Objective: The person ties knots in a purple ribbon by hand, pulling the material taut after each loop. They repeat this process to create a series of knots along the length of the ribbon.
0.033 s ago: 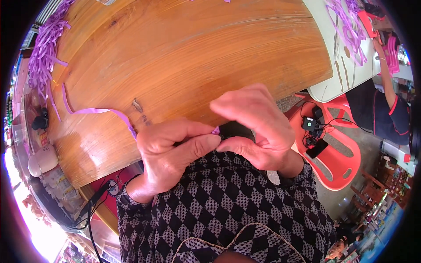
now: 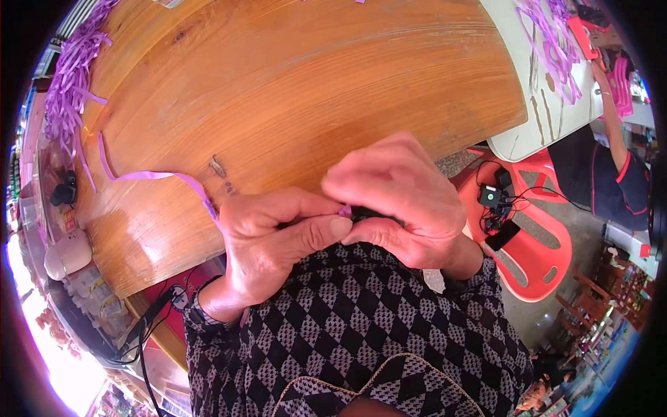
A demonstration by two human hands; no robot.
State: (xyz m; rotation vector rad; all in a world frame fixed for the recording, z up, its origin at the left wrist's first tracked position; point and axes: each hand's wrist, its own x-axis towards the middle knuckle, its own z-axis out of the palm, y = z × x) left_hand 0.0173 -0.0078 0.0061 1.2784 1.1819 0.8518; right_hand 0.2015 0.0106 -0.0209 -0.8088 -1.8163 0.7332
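My left hand (image 2: 278, 236) and my right hand (image 2: 399, 201) meet just past the near edge of a round wooden table (image 2: 299, 83), above my checked sleeves. The left thumb and forefinger pinch the end of a purple ribbon (image 2: 146, 175), which trails left across the tabletop. The fingers of my right hand are closed over a small black object (image 2: 372, 214), mostly hidden, that touches the ribbon's pinched end.
A heap of purple ribbons (image 2: 69, 76) lies at the table's far left. A small metal piece (image 2: 218, 167) rests near my left hand. A red plastic chair (image 2: 535, 243) on the right holds black devices and cables. Another person (image 2: 597, 181) sits by a white table (image 2: 549, 118).
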